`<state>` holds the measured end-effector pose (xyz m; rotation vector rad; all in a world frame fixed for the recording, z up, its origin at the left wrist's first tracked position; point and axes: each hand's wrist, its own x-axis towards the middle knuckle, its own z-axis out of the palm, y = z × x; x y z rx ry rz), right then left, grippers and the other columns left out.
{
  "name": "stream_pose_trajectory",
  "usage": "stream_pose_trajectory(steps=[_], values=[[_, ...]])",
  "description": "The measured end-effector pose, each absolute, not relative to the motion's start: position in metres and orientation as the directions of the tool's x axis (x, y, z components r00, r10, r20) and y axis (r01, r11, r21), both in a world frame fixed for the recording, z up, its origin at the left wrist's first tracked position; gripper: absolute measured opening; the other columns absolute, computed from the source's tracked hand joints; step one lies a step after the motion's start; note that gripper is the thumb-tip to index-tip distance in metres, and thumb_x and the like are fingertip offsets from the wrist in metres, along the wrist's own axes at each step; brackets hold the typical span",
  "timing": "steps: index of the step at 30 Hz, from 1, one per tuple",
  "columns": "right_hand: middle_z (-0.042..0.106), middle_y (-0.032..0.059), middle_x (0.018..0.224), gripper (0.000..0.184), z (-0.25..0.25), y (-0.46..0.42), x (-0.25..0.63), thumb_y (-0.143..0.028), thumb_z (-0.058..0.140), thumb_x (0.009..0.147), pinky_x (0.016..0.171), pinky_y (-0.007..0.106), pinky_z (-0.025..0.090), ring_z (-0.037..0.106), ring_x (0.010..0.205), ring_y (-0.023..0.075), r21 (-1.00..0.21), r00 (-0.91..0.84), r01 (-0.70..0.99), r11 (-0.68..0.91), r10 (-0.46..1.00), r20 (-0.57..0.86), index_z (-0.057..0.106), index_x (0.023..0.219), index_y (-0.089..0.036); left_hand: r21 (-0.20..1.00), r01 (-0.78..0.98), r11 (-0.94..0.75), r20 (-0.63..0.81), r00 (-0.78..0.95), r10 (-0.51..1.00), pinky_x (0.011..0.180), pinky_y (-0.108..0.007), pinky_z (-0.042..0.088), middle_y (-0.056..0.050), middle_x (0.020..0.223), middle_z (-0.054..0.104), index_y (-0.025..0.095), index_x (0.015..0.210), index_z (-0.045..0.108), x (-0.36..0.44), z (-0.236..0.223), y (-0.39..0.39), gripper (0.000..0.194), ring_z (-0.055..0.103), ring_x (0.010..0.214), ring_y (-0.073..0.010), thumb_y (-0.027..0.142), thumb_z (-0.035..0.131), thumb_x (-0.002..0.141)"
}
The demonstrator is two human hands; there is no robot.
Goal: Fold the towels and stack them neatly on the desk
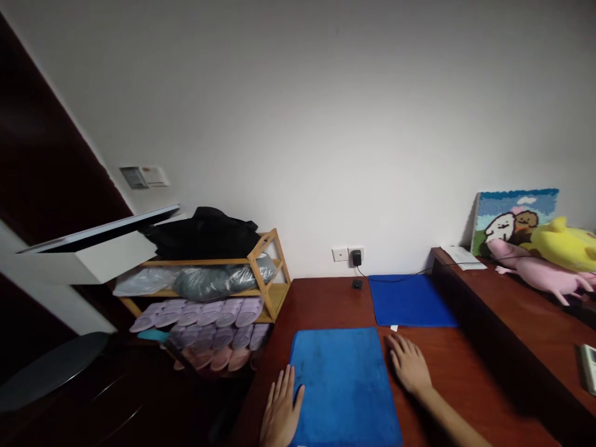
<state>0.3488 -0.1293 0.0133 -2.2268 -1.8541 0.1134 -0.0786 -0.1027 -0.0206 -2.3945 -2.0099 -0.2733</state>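
A light blue cloth (342, 385) lies flat on the reddish-brown table (321, 301), spread out as a rectangle. At its left edge rests my left hand (282, 410), fingers stretched out, with the thumb over the cloth's border. My right hand (410, 365) lies palm down on the table just right of the cloth, its fingers extended and holding nothing. Beyond it, a darker blue cloth (412, 301) is laid flat near the wall, with a small white tag (393, 328) at its front edge.
Left of the table stands a wooden rack (267, 273) with several slippers (200, 313), a black bag (205, 233) and an open white box (112, 254). A black charger (356, 257) trails a cable. On the raised right-hand surface are plush toys (540, 273) and a dog picture (516, 217).
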Motion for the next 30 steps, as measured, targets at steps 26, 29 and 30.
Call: stream_pose_trajectory(steps=[26,29,30], values=[[0.033,-0.0045,0.167,0.066,-0.05,-0.286,0.377,-0.07,0.037,0.092,0.123,0.063,0.017,0.015,0.156,0.0411,-0.213,0.278,0.945,-0.247,0.951,0.135,0.047,0.151,-0.044,0.101,0.985,-0.142,0.051,0.137,0.989,0.127,-0.05,0.024,-0.006,0.168,0.027,0.018,0.16,0.031,-0.067,0.011,-0.107,0.063,0.026,0.155,-0.025,0.048,0.024,0.105],[0.04,-0.0035,0.163,0.064,-0.063,-0.31,0.377,-0.073,0.035,0.09,0.119,0.068,0.023,0.022,0.154,0.0427,-0.244,0.244,0.95,-0.193,0.949,0.201,0.055,0.145,-0.046,0.121,0.968,-0.218,0.164,0.197,0.967,0.126,-0.051,0.028,-0.006,0.165,0.036,0.022,0.158,0.039,-0.074,0.012,-0.122,0.059,0.032,0.153,-0.0255,0.046,0.029,0.105],[0.043,-0.003,0.162,0.063,-0.066,-0.315,0.379,-0.073,0.036,0.09,0.118,0.07,0.026,0.024,0.153,0.0434,-0.241,0.215,0.957,-0.16,0.951,0.223,0.058,0.142,-0.046,0.128,0.952,-0.279,0.218,0.248,0.944,0.125,-0.05,0.03,-0.005,0.165,0.039,0.025,0.156,0.041,-0.078,0.011,-0.13,0.057,0.035,0.152,-0.0247,0.046,0.031,0.105]])
